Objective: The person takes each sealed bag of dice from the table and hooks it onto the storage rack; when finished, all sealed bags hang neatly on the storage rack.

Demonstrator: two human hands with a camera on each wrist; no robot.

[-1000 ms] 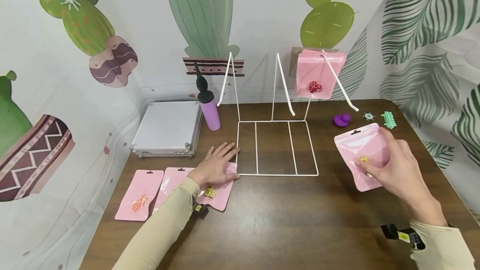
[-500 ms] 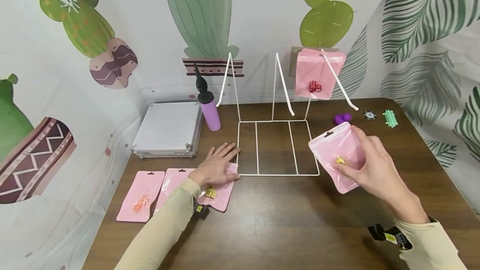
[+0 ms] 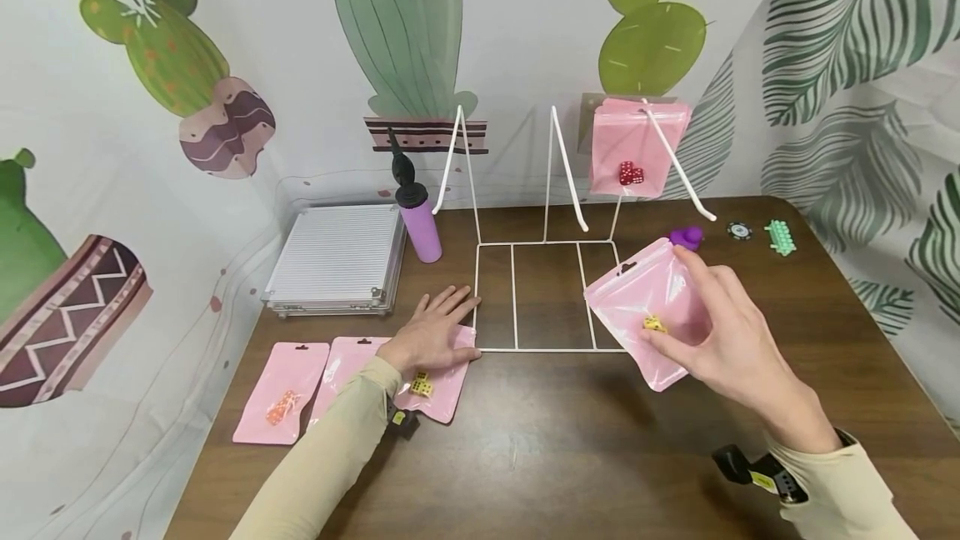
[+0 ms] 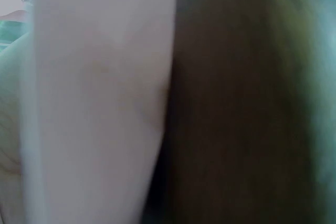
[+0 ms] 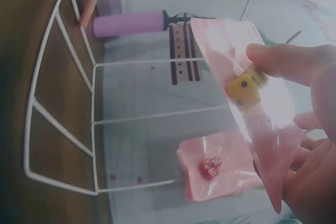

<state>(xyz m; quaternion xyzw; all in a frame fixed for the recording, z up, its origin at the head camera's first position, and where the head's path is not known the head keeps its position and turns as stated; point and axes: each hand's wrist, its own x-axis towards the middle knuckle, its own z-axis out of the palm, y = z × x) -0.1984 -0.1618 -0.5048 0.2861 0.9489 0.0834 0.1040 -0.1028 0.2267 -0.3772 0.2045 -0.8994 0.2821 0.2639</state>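
Observation:
My right hand pinches a pink zip bag between thumb and fingers. Yellow dice show through its clear front in the right wrist view. The bag is tilted above the table, before the right front of a white wire display rack. Another pink bag with yellow dice lies partly beneath my left hand, which rests flat with fingers spread by the rack's left base. From the rack's right prong hang pink bags, the front one holding red dice. The left wrist view is too blurred to read.
Two more pink bags lie at left, one with orange dice, the other partly covered by my forearm. Behind them stand a silver case and a purple pump. A purple duck, poker chip and green toy sit back right.
My right hand has carried the pink bag leftward from the right side of the table toward the rack. The left hand has stayed in place.

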